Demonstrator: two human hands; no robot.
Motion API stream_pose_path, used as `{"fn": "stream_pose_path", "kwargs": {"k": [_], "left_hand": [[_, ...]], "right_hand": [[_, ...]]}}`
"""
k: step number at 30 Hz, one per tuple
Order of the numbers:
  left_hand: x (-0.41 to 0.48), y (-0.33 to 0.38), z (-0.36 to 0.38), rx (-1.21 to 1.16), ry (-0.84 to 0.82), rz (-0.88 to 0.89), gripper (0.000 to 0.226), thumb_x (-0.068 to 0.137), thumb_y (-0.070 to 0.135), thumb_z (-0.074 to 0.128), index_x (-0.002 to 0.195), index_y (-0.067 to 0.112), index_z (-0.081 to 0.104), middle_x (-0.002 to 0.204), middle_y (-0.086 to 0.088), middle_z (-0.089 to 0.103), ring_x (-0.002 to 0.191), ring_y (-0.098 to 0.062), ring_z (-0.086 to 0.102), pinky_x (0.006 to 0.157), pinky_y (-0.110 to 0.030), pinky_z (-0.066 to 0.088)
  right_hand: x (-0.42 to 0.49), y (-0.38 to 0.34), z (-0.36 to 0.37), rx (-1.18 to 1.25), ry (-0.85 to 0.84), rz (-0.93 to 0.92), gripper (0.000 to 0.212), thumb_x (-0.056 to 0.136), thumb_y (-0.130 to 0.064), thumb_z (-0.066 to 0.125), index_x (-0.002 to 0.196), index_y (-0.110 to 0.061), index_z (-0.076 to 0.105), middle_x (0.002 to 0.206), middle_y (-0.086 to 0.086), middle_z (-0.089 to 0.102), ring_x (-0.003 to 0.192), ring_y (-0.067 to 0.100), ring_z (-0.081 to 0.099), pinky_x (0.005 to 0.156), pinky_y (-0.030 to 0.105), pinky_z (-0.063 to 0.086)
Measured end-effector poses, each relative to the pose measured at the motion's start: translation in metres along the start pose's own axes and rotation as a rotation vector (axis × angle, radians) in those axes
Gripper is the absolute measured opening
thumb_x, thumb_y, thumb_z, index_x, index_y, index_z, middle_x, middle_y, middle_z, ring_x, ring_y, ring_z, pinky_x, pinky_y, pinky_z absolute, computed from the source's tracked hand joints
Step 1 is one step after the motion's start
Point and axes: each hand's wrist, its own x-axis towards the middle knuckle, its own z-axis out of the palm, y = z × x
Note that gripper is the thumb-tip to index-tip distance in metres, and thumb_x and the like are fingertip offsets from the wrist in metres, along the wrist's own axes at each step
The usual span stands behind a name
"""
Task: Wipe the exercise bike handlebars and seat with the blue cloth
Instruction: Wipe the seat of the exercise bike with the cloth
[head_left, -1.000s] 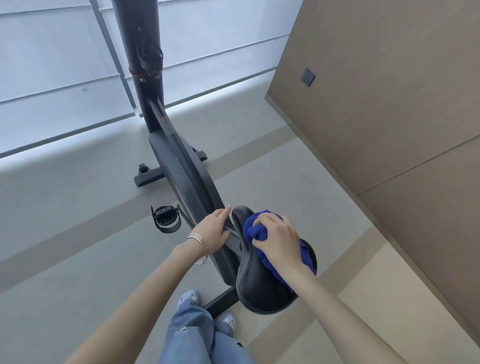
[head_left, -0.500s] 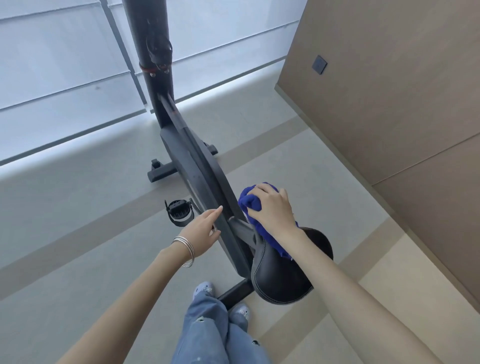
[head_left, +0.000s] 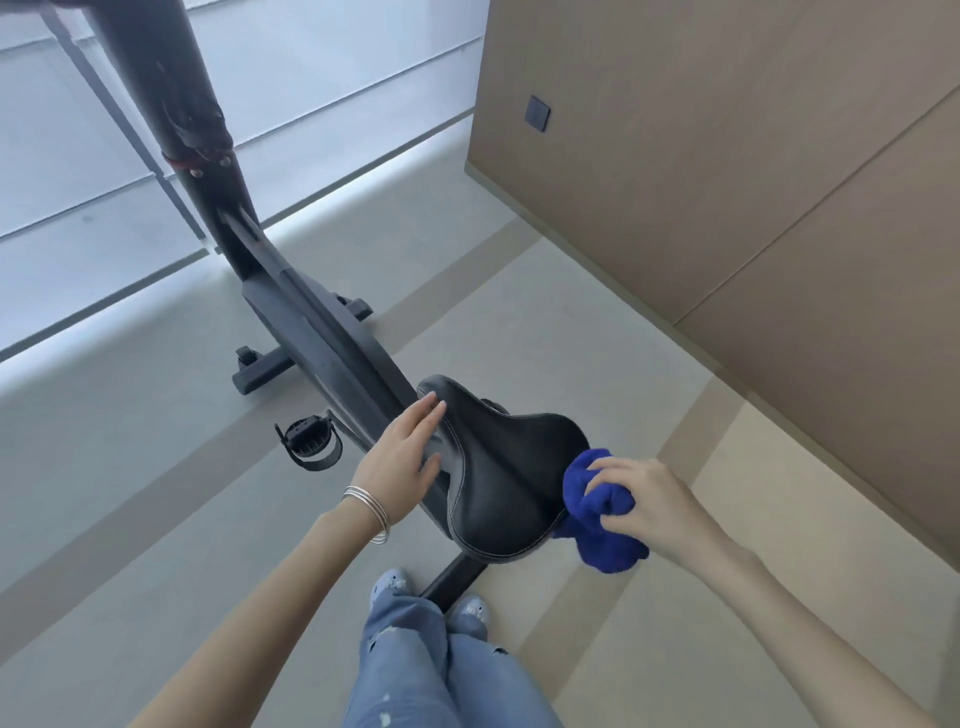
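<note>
Pressure counts: the right hand (head_left: 641, 501), clutching the blue cloth (head_left: 589, 512), should sweep the rear edge of the seat (head_left: 498, 467) firmly while the left hand (head_left: 408, 449), fingers flat, steadies its nose.

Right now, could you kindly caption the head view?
Right hand grips the blue cloth at the rear of the bike seat; left hand rests against its nose.
</note>
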Motion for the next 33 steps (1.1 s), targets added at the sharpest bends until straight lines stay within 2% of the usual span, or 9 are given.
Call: {"fn": "stream_pose_path", "kwargs": {"k": [3,5,9,12,16,19,22,27,33], "left_hand": [[-0.006,0.015,0.008,0.077,0.004,0.090,0.060,0.090,0.019,0.055,0.144,0.012,0.030,0.156,-0.004,0.021,0.143,-0.022,0.022,0.116,-0.033,0.024],[-0.008,0.023,0.014,0.141,-0.037,0.153,0.062,0.090,0.025,0.055,0.145,0.011,0.029,0.156,-0.005,0.019,0.146,-0.021,0.014,0.118,-0.032,0.016],[-0.008,0.030,0.024,0.275,-0.105,0.175,0.066,0.092,0.034,0.050,0.148,0.015,0.020,0.158,-0.002,0.011,0.147,-0.018,0.004,0.119,-0.030,0.006],[-0.012,0.030,0.023,0.240,-0.047,0.095,0.064,0.092,0.029,0.053,0.146,0.012,0.024,0.157,-0.005,0.017,0.146,-0.020,0.010,0.118,-0.031,0.010],[-0.028,0.021,0.024,0.226,-0.053,0.007,0.068,0.092,0.029,0.052,0.148,0.012,0.018,0.157,-0.004,0.015,0.145,-0.021,0.015,0.117,-0.028,0.011],[-0.043,0.015,0.030,0.229,-0.129,-0.014,0.069,0.092,0.029,0.051,0.148,0.013,0.014,0.158,-0.003,0.009,0.146,-0.020,0.012,0.119,-0.030,0.014],[-0.049,0.016,0.037,0.224,-0.166,-0.014,0.066,0.094,0.024,0.047,0.148,0.012,0.013,0.159,-0.003,0.008,0.146,-0.019,0.012,0.119,-0.029,0.013],[-0.052,0.020,0.046,0.130,-0.191,-0.023,0.068,0.091,0.016,0.046,0.148,0.010,0.010,0.158,-0.004,0.012,0.144,-0.020,0.018,0.118,-0.028,0.017],[-0.062,0.004,0.038,0.108,-0.298,0.076,0.073,0.089,0.012,0.046,0.149,0.017,0.005,0.157,0.002,0.014,0.140,-0.021,0.026,0.112,-0.028,0.028]], "right_hand": [[0.002,0.015,-0.013,0.083,0.241,0.078,0.028,0.065,-0.004,0.065,0.086,-0.022,0.071,0.109,-0.013,0.066,0.096,0.023,0.058,0.081,0.029,0.044],[0.015,0.013,-0.012,0.060,0.353,0.052,0.030,0.067,-0.005,0.068,0.093,-0.019,0.071,0.119,-0.007,0.064,0.097,0.026,0.056,0.081,0.026,0.038],[0.042,0.004,0.004,0.135,0.355,-0.032,0.025,0.069,-0.005,0.070,0.092,-0.016,0.072,0.121,-0.001,0.064,0.103,0.026,0.056,0.084,0.022,0.033],[0.047,0.007,0.022,0.279,0.398,0.008,0.021,0.070,-0.006,0.071,0.090,-0.013,0.071,0.118,0.000,0.064,0.108,0.023,0.058,0.091,0.031,0.041],[0.035,0.019,0.038,0.567,0.530,0.136,0.027,0.072,-0.002,0.070,0.096,-0.014,0.068,0.111,-0.004,0.065,0.106,0.018,0.060,0.087,0.017,0.040],[0.021,0.020,0.049,0.710,0.557,0.213,0.028,0.072,0.001,0.069,0.095,-0.016,0.067,0.106,-0.008,0.063,0.105,0.016,0.059,0.089,0.027,0.046],[0.009,0.012,0.058,0.793,0.600,0.284,0.027,0.073,0.001,0.068,0.093,-0.016,0.066,0.107,-0.005,0.060,0.105,0.016,0.058,0.091,0.029,0.045],[-0.016,-0.009,0.085,0.824,0.720,0.345,0.036,0.074,0.000,0.068,0.083,-0.034,0.059,0.104,-0.006,0.055,0.102,0.015,0.057,0.088,0.027,0.045],[-0.037,-0.053,0.126,0.848,0.850,0.446,0.044,0.072,0.004,0.069,0.081,-0.038,0.058,0.101,-0.006,0.055,0.099,0.013,0.057,0.083,0.012,0.040]]}}
